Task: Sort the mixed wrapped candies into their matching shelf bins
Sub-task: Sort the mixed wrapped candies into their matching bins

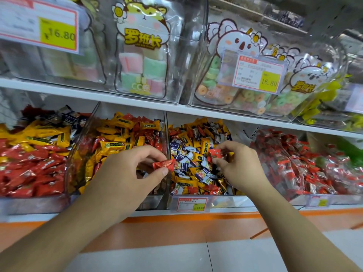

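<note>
My left hand pinches a red wrapped candy between thumb and fingers, over the clear divider between two bins. My right hand holds another small red candy above the mixed bin, which holds blue-white, yellow and red candies. Left of the divider, a bin holds mostly yellow and red candies. The far left bin is full of red candies at the front and yellow ones behind.
A bin of red-and-clear wrapped sweets stands to the right. Above, a white shelf carries clear boxes of bagged gummies with price tags. A price label hangs on the mixed bin's front. Below runs an orange shelf edge.
</note>
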The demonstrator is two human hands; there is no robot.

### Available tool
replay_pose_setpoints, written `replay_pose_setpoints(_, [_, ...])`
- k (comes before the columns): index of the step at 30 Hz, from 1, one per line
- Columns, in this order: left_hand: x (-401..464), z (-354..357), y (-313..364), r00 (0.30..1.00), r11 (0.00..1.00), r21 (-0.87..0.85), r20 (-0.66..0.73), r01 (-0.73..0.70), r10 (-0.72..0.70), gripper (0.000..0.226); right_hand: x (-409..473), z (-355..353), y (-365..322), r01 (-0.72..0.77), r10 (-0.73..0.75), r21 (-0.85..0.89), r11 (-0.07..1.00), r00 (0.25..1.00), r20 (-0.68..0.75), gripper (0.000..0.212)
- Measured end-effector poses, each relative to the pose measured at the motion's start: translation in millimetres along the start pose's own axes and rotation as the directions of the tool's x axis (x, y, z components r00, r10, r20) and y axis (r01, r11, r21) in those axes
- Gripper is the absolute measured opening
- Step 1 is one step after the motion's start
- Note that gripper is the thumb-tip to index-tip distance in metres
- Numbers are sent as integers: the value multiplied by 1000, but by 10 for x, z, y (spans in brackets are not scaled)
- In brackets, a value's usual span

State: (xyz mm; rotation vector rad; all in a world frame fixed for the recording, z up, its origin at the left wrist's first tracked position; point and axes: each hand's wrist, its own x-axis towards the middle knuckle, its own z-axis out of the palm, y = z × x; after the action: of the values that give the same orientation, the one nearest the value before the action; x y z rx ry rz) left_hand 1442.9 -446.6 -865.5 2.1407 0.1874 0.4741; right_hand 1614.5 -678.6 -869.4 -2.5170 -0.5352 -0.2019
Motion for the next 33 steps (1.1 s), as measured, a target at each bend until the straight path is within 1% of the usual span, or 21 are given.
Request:
replay_pose_setpoints(3, [-44,-131,-41,1000,999,26,-6,30,-30,15,-86,-59,-212,15,-11,161,987,1000,-28,20])
replay_pose_setpoints(5, [-77,-271,-81,998,997,49,-17,60,-59,14,-170,-40,-474,32,-31,324,945,999,-8,20])
replay_pose_setpoints(7, [-113,-460,-128,996,993,84,-35,86,-83,16,-268,34,-796,51,-73,434,899,997,34,22])
replay_pose_setpoints(10, [-164,-849,-301,987,975,168,-100,143,-127,21,-417,262,-1347,59,-164,508,859,973,165,22])
replay_pose_setpoints(13, [-220,-1286,-566,962,947,227,-206,227,-181,27,-479,578,-1854,108,-256,502,858,938,234,17])
replay_pose_setpoints(17, [-295,-1746,-883,905,893,262,-325,366,-276,31,-411,920,-2450,220,-364,490,843,905,220,17])
replay_pose_setpoints(19, [-321,-1893,-967,895,890,243,-332,385,-296,35,-379,1032,-2667,238,-390,476,846,886,250,25])
replay_pose_setpoints(21, [-349,-1978,-1014,900,886,244,-297,394,-319,39,-368,1121,-2766,273,-407,403,873,864,297,41])
replay_pose_setpoints(22, [-356,-1998,-1027,904,876,272,-278,398,-325,43,-374,1142,-2771,290,-406,359,887,860,308,46])
replay_pose_setpoints(24, [-359,-1995,-996,918,867,329,-263,375,-298,48,-404,1130,-2701,301,-396,313,901,865,308,48])
replay_pose_setpoints(26, [-356,-1937,-913,936,887,330,-249,322,-247,44,-450,1068,-2570,274,-373,315,909,871,319,44])
replay_pose_setpoints(28, [-345,-1808,-802,959,911,325,-206,254,-194,40,-462,981,-2378,237,-337,325,916,892,301,37])
replay_pose_setpoints(31, [-314,-1549,-640,991,930,352,-111,105,-70,36,-412,820,-2037,217,-284,305,927,939,196,26])
replay_pose_setpoints(33, [-282,-1361,-537,998,937,345,-53,46,-30,35,-367,701,-1798,177,-234,326,928,962,143,19])
